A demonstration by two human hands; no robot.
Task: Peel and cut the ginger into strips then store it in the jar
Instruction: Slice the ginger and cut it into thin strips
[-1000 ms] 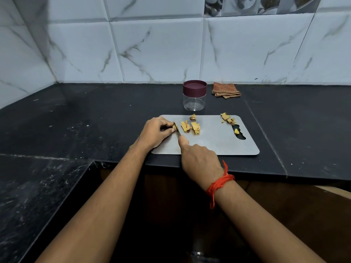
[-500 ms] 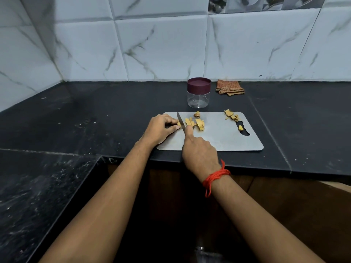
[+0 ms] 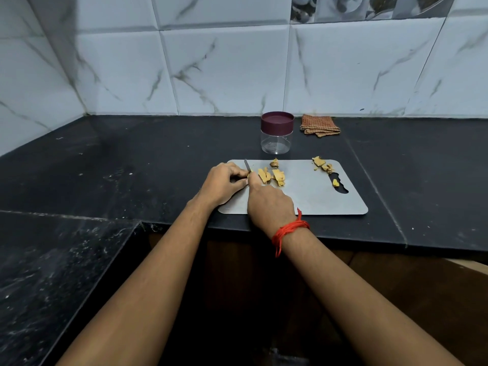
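Right hand grips the knife. Since half a second back it's closed up tight against the left hand, so I'd say another slice is coming off. Left fingers curl down, pinning the ginger piece by the cutting board's left edge. It's mostly hidden, so can't tell its axis. The blade points at the far left corner. Cut strips lie just right of it, roughly near-to-far. The jar sits past the far edge, lid on.

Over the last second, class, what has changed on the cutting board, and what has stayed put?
The right hand edged the knife left, closer to the left hand, blade tip now showing. Nothing taken or released: each grip holds, on knife and ginger piece. Cut strips, peels, jar and cloth stayed put.
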